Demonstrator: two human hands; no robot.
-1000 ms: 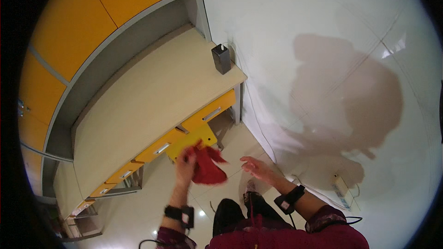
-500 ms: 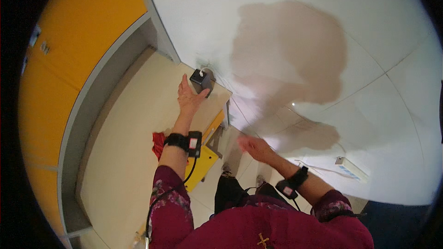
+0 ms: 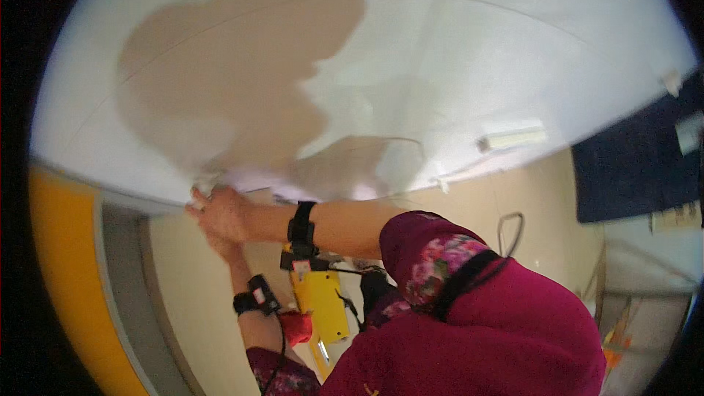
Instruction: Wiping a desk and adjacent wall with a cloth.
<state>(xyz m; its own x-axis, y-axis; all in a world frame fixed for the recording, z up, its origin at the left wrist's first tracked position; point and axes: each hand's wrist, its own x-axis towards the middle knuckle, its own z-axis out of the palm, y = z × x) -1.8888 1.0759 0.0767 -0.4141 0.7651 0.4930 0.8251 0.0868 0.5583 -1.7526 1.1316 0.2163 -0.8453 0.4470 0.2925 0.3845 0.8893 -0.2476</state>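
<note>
My hands meet at the far left, close to the base of the white wall (image 3: 367, 59). In front lies my right hand (image 3: 229, 214), its fingers bent and pressed together around something they hide. My left hand (image 3: 218, 240) is just behind and below it, touching or overlapping it, with its fingers mostly covered. A pale, blurred fitting (image 3: 208, 177) shows on the wall just past the fingertips. The black box-shaped adapter seen earlier beside my left hand is hidden behind the hands. Each forearm wears a black strap with a small cabled device.
A yellow cabinet (image 3: 62, 249) with a grey frame stands at the left. Below the hands are a yellow panel (image 3: 328, 306) and red cloth (image 3: 296, 328). A white power strip (image 3: 515, 139) is at the wall; a dark blue panel (image 3: 636, 158) hangs right.
My view has swung right. My right hand has moved across to the left and joined my left hand at the adapter's spot, which the hands now cover.
</note>
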